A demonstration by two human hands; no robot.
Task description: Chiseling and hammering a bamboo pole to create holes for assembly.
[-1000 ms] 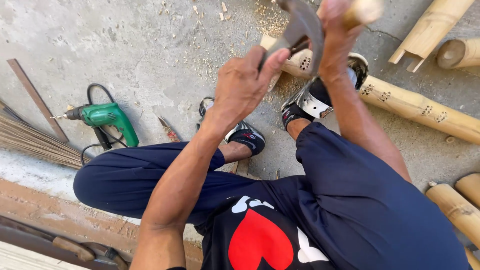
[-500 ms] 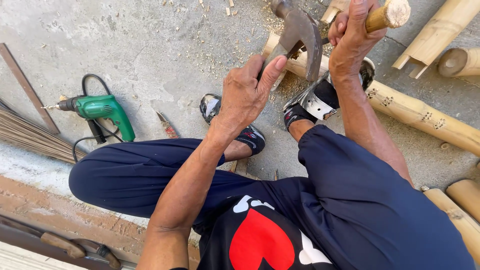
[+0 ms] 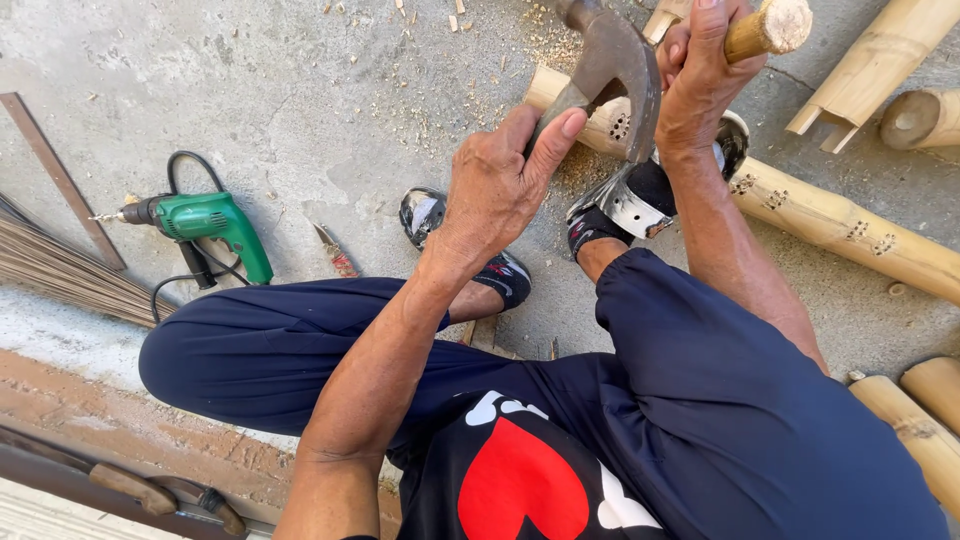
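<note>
Left hand [image 3: 497,190] pinches the chisel [image 3: 560,100], blade on the bamboo pole [image 3: 840,225] pinned underfoot. Right hand [image 3: 700,85] is closed round the hammer [image 3: 625,60] handle, far right. Steel head heavy; bamboo stiff, round, rolls—grip the handle end.

a green power drill [image 3: 205,222] with black cord lies on the concrete near a bundle of thin sticks [image 3: 55,270]

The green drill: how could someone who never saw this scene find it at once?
Look at the grey concrete floor to the left of the seated person's bent knee. There, beside a bundle of thin brown sticks, lies the green drill with its black cord looped around it. It is the only bright green thing among bamboo and concrete.
</note>
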